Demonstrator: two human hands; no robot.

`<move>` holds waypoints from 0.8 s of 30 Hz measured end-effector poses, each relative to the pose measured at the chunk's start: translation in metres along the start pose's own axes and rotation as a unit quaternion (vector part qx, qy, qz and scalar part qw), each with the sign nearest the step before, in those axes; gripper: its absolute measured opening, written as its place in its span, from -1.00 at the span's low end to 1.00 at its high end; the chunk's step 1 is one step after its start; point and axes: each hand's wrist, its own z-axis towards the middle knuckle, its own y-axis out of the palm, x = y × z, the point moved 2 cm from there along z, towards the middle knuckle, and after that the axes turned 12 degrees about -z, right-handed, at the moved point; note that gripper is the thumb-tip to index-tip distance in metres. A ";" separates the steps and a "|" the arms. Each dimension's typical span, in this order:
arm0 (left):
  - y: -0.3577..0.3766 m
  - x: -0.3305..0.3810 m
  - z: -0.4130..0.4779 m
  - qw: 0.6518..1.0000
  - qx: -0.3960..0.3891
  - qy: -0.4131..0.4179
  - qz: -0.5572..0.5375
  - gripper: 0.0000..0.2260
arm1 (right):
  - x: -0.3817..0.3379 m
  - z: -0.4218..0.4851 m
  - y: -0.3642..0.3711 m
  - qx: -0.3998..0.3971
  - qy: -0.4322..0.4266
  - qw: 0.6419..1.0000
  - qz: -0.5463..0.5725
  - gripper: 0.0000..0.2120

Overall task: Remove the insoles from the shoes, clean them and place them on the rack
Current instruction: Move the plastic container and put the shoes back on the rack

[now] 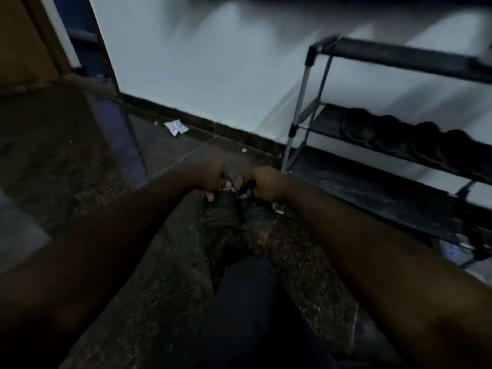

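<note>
Shoes [223, 210] side by side on floor [80, 169], near rack [306, 123]. Left hand [213, 179] and right hand [265, 183] close together, clamped on shoe tops. Seemingly opening up to free insole, not visible; next, reaching inside and peeling out.

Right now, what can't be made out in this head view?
- Insoles: not visible; dim light, and both hands' grip covers the dark shoes' openings.
- Left hand and right hand: fingers mostly hidden behind the knuckles.
- Dark footwear on the rack: blurred, type unclear.
- Rack's right end: cut off by the frame edge.
</note>
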 end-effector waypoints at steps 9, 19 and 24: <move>-0.055 0.099 -0.028 0.996 0.068 0.014 -0.064 -0.92 | 0.023 -0.055 -0.074 0.117 0.042 0.992 0.025 -0.78; -0.058 0.001 0.105 0.984 -0.009 -0.150 -0.099 -0.92 | 0.079 0.103 0.035 0.122 -0.008 0.972 0.199 -0.87; -0.103 -0.046 0.114 0.967 0.006 -0.205 -0.151 -0.93 | 0.072 0.167 0.024 0.076 0.008 0.962 0.263 -0.72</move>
